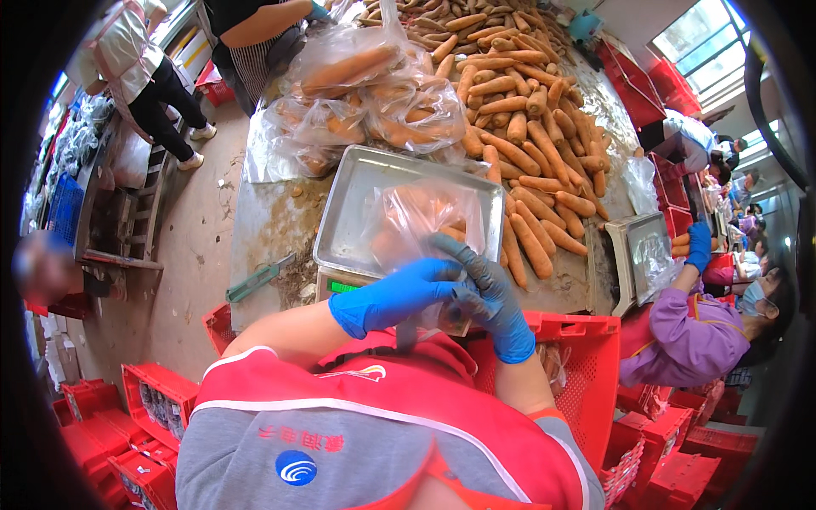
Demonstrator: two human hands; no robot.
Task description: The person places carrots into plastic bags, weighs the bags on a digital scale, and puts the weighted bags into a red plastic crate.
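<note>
A clear plastic bag of carrots (414,217) lies in the metal pan (357,185) of a digital scale with a lit green display (344,286). My left hand (408,290), in a blue glove, holds the gathered near end of the bag. My right hand (491,296), its blue glove stained dark over the fingers, meets the left at the same plastic. The fingers overlap, which partly hides the grip. A green utility knife (260,280) rests on the metal table (261,210), left of the scale.
Filled bags of carrots (382,108) are piled beyond the scale. Loose carrots (529,140) heap up behind and to the right. A red plastic crate (583,370) stands close at my right. A co-worker in purple sleeves (688,331) works by another scale (637,255).
</note>
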